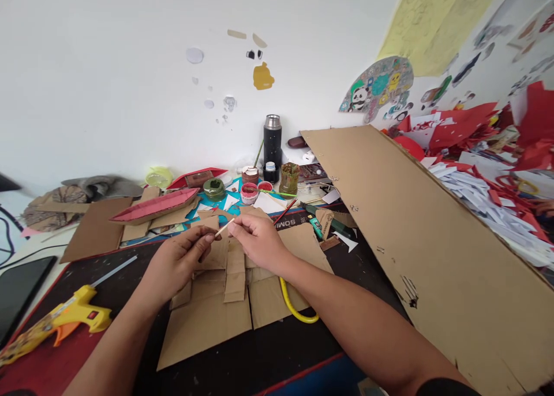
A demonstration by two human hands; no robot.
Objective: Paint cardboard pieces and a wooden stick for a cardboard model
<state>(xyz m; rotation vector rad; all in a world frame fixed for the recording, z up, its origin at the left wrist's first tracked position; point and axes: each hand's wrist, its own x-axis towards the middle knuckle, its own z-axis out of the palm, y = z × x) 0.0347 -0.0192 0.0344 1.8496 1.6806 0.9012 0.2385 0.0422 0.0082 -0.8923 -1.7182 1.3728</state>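
Ideally, the stick [224, 228], pinched in the fingers of the left hand [182, 256] and the right hand [258, 243], should be gripped lightly, without bending.

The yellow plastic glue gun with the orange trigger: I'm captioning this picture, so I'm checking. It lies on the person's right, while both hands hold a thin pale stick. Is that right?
Not quite: the yellow plastic glue gun lies on the person's left, as the head view shows. The left hand and right hand do both hold the thin pale stick.
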